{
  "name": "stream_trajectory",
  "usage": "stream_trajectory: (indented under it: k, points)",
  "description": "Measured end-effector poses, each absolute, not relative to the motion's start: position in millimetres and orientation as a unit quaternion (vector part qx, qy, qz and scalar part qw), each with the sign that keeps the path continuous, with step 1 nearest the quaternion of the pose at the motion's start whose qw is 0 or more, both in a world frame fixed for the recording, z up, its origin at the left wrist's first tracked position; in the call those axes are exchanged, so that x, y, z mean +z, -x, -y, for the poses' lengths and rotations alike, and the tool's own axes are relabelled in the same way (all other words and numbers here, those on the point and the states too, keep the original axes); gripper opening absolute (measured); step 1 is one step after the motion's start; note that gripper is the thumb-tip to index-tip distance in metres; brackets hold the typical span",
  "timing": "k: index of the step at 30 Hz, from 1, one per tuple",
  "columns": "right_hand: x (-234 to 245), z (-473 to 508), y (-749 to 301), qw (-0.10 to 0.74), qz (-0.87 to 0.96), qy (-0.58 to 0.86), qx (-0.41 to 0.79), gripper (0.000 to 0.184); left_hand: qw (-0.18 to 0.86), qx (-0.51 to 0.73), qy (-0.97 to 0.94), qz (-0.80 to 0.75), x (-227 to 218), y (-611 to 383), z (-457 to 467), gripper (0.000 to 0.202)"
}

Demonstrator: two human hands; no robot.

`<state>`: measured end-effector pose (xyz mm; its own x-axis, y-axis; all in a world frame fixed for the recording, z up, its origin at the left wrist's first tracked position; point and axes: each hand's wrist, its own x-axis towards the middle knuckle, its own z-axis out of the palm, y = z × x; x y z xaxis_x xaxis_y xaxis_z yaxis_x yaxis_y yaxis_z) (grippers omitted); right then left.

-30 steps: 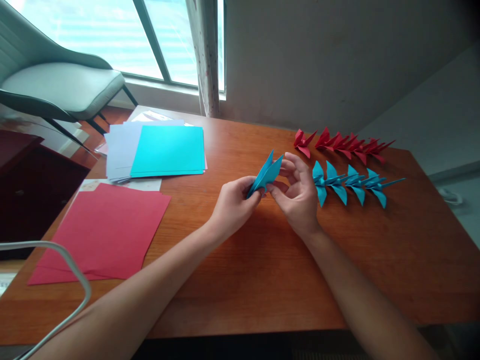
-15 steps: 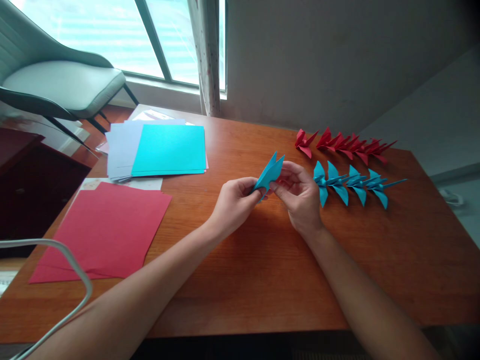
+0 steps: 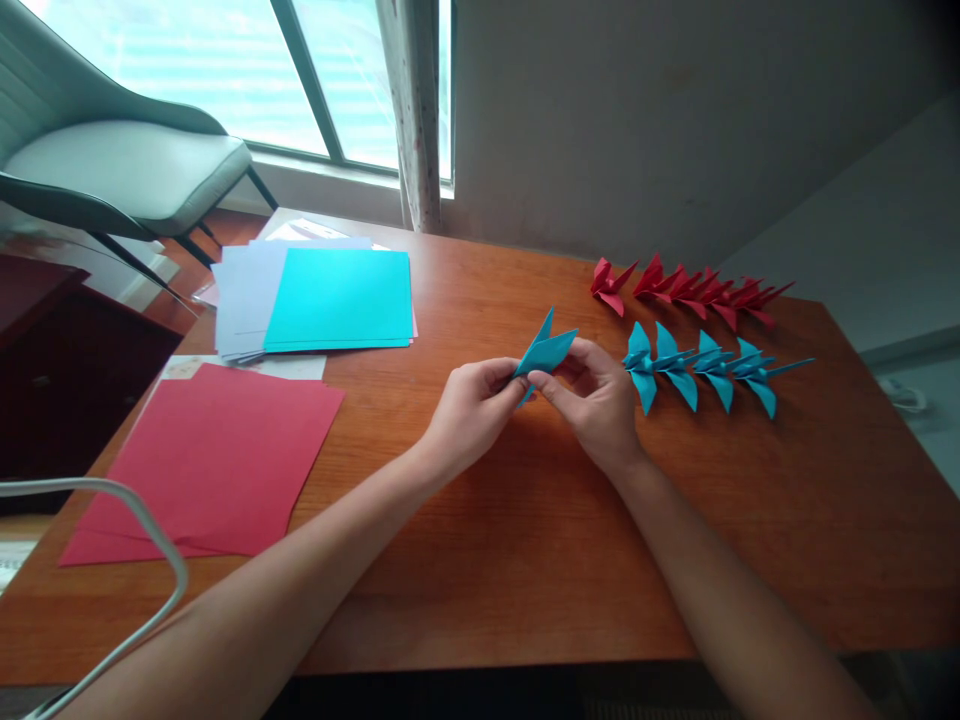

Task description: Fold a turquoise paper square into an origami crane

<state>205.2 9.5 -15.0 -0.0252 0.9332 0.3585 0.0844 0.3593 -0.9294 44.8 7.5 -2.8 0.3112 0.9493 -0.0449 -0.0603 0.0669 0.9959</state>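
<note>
Above the middle of the wooden table, both hands hold one blue origami crane. Its two pointed flaps stand apart, one upward and one tilted to the right. My left hand pinches its lower left end between thumb and fingers. With the thumb at the crane's lower edge and fingers behind the right flap, my right hand grips it too; those fingertips are partly hidden. Just right of that hand lies a row of blue paper cranes, wings spread. Behind them runs a row of red paper cranes.
At the back left, blue sheets lie on pale lilac sheets. Red sheets are spread nearer, at the left edge. A white cable or tube curves over the left forearm. A chair stands by the window.
The right flap of the blue crane has swung outward and down to the right, so the flaps are wider apart. My right hand has shifted slightly left with its fingers lower.
</note>
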Motion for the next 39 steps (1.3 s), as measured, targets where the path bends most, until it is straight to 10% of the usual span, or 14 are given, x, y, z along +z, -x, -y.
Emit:
stream_trajectory:
  k: [39]
  points:
    - [-6.1,-7.8,-210.4,0.49,0.75,0.426,0.126,0.005,0.651,0.393,-0.539,-0.364,-4.1,-46.5,-7.9,0.033]
